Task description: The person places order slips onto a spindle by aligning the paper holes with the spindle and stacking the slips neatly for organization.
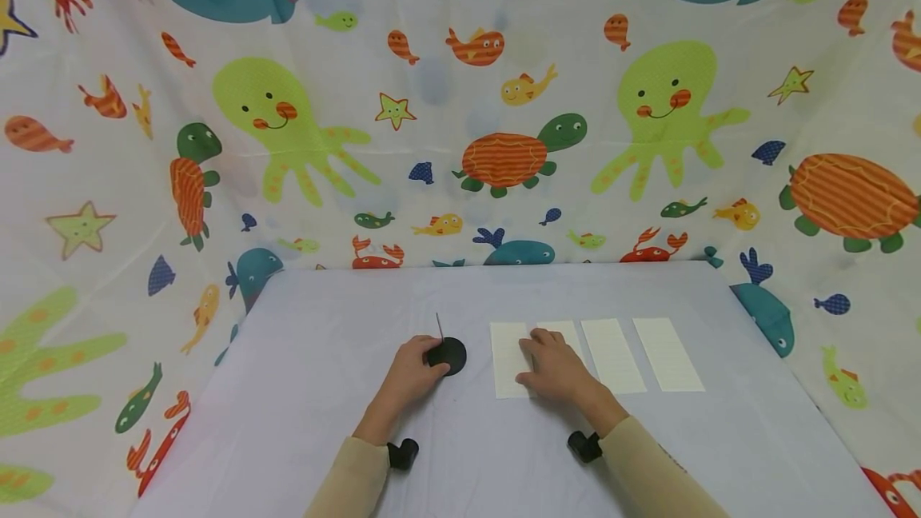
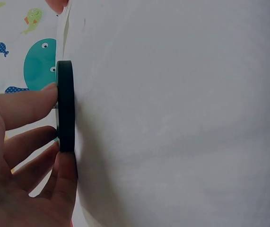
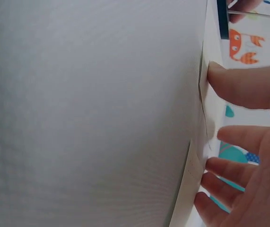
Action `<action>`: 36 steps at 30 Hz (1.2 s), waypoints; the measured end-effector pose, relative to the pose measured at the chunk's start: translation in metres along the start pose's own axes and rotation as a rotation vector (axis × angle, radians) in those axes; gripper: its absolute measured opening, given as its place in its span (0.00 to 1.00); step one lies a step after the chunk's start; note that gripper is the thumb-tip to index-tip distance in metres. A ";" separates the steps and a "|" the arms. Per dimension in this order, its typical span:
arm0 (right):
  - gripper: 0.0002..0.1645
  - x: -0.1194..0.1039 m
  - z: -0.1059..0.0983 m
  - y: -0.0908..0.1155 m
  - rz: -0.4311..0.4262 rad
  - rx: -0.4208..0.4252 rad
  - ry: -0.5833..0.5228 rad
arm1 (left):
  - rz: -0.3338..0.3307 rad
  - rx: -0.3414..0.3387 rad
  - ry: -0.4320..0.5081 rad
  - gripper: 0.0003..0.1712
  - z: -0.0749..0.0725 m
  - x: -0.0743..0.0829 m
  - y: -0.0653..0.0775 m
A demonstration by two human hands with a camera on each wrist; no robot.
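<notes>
Behind the table and along its left and right, we see a hanging cloth [image 1: 432,118] printed with sea creatures. Below it we find the white-covered table [image 1: 302,390], with two beige sleeves [image 1: 651,462] reaching in from the near side. The right hand [image 1: 557,362] rests over the two leftmost of four pale sheets [image 1: 614,356], thumb and fingers apart; we cannot tell how firmly they touch the paper. The left hand [image 1: 413,366] grips the left edge of a black disc [image 1: 452,355], thumb on its face and fingers at its rim. The sheets lie in a row on the right, the disc left of them and apart. We spot a small black device [image 1: 403,455] at each wrist and, thinnest, a rod [image 1: 440,326] rising from the disc.
</notes>
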State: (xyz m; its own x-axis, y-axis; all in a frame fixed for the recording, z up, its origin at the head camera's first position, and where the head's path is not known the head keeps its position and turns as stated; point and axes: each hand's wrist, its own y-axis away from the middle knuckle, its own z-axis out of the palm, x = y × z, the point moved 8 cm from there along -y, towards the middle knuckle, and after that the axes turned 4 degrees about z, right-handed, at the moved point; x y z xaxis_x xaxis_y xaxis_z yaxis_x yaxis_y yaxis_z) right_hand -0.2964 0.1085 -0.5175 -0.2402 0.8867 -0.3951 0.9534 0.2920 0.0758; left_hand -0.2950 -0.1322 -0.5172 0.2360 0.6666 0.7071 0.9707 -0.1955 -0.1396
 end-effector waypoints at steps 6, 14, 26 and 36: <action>0.41 -0.001 0.002 -0.001 -0.006 -0.012 0.008 | -0.008 -0.003 0.006 0.27 0.000 0.001 0.001; 0.45 -0.003 0.005 -0.002 0.013 -0.027 0.016 | -0.015 -0.005 0.003 0.27 0.000 -0.001 0.002; 0.44 -0.004 0.003 -0.003 0.008 -0.001 0.030 | -0.008 -0.008 0.016 0.27 -0.001 -0.001 0.001; 0.45 -0.004 0.000 -0.004 0.021 -0.001 -0.005 | -0.029 -0.004 0.030 0.27 -0.002 -0.001 0.000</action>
State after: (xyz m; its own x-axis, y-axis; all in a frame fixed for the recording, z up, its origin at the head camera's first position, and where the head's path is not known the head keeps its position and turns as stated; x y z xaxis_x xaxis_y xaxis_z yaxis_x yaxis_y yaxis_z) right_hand -0.2997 0.1041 -0.5163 -0.2194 0.8906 -0.3984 0.9581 0.2738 0.0844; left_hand -0.2950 -0.1342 -0.5167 0.2065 0.6501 0.7313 0.9769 -0.1795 -0.1162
